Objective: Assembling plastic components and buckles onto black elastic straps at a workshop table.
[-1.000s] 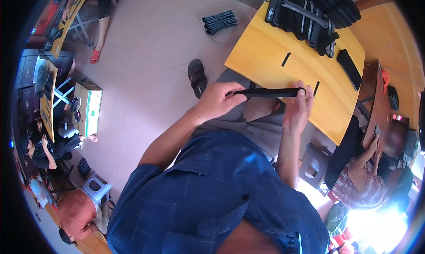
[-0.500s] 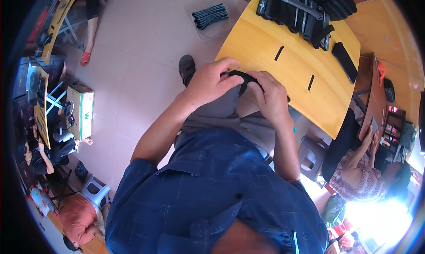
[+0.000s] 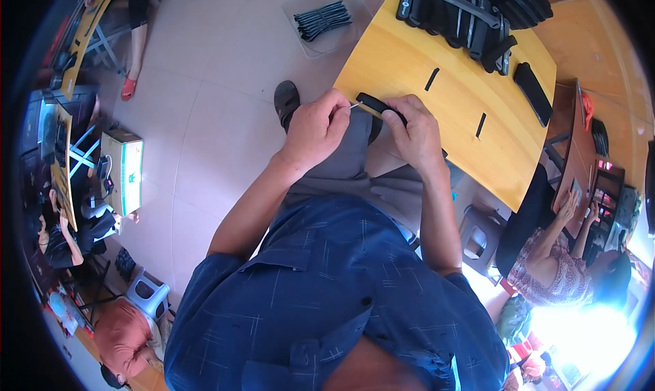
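In front of my lap, my right hand (image 3: 414, 128) grips a black curved strip-like piece (image 3: 373, 104) with a rounded end. My left hand (image 3: 319, 128) is closed in a pinch on a thin pale rod (image 3: 354, 106), whose tip points at that rounded end. Most of the rod is hidden in my fingers. Both hands are just off the near-left edge of the yellow table (image 3: 389, 67). On the table lie two short black strips (image 3: 432, 79), a flat black pad (image 3: 532, 94) and a pile of black strap-like pieces (image 3: 464, 23).
A bundle of thin black strips (image 3: 322, 21) lies on a clear sheet on the floor. A carton (image 3: 123, 173) stands to the left, near other people at tables. Right of me are a grey stool (image 3: 477, 237) and a co-worker (image 3: 552, 272) at a brown table (image 3: 572, 145).
My left hand has drawn back left from the black piece, and the thin rod now shows between its fingers. The rounded end of the black piece is now uncovered in my right hand.
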`<state>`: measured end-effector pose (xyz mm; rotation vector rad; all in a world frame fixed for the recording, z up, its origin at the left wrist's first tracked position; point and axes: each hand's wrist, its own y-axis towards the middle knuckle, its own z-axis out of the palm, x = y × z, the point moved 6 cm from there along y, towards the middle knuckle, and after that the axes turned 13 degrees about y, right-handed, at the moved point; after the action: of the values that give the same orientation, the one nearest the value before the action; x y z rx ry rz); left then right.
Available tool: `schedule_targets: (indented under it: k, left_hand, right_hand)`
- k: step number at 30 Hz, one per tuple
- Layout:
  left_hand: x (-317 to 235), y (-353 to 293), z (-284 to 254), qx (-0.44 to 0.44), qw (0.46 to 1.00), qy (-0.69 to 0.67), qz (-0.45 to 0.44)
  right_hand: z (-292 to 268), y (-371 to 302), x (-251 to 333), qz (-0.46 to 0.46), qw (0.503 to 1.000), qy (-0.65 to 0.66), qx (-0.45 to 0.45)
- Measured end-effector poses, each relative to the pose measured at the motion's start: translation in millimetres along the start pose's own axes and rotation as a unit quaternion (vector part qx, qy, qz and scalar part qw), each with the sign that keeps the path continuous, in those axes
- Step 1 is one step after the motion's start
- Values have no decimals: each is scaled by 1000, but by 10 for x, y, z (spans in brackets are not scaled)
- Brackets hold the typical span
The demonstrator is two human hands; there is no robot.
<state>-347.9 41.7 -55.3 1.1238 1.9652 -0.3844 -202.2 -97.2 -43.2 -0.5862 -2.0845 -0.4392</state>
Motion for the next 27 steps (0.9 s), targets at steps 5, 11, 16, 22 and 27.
schedule_targets:
  k: [5, 11, 16, 22, 27]
  left_hand:
    - [88, 0, 33, 5, 999, -39, -24]
    - [177, -55, 27, 50, 991, -99, -68]
    - [219, -117, 35, 46, 990, -110, -70]
    - [165, -103, 52, 46, 994, -80, -58]
    - [36, -50, 12, 15, 998, -52, -19]
  right_hand:
    - [-53, 30, 92, -46, 997, -51, -32]
    - [-116, -11, 155, 20, 997, -67, -37]
    - [-283, 48, 429, -88, 981, -164, -49]
    - [-48, 6, -109, -90, 987, -114, -71]
    - [-5, -136, -57, -167, 971, -91, -145]
